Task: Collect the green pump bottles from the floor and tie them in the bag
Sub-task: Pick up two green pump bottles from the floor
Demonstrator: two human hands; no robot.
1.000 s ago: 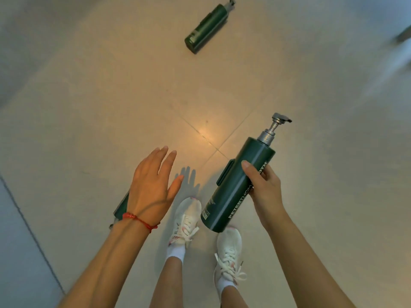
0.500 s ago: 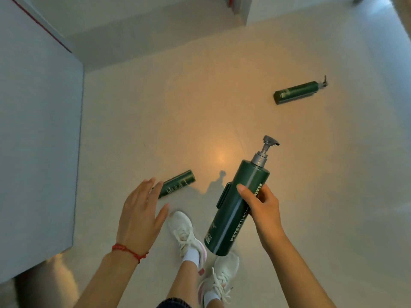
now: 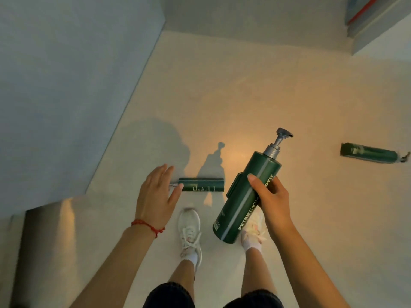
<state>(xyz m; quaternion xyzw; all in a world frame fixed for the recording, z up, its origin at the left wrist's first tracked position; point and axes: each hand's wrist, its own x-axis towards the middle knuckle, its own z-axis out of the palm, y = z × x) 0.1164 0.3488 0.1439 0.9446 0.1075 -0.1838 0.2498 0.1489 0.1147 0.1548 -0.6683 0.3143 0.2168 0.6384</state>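
Dark green with white lettering down its side, the held pump bottle (image 3: pixel 246 196) is carried above the floor in the right hand (image 3: pixel 270 200), tilted so that its grey pump head points up and away from the person and its flat base hangs over the right shoe (image 3: pixel 252 234). The right hand's thumb lies across the front of the bottle and the fingers curl round its far side, a firm grasp about the middle of the body. A second green bottle (image 3: pixel 201 185) lies on its side on the pale floor (image 3: pixel 289 96) just ahead of the feet, base toward the right, its pump end toward the left hand (image 3: pixel 155 194). That hand hangs over the pump end with fingers straight and slightly spread, holding nothing; whether the thumb tip touches the nozzle cannot be told from this view. A red cord bracelet (image 3: pixel 148 226) circles the left wrist. A third green bottle (image 3: pixel 370 153) lies on its side well apart at the right edge, pump pointing right. Below, the left shoe (image 3: pixel 190 232) is white with white laces, and dark shorts show at the bottom edge. A grey wall (image 3: pixel 55 85) fills the left side, and shadows of the arms and the held bottle fall on the floor in a warm patch of light.
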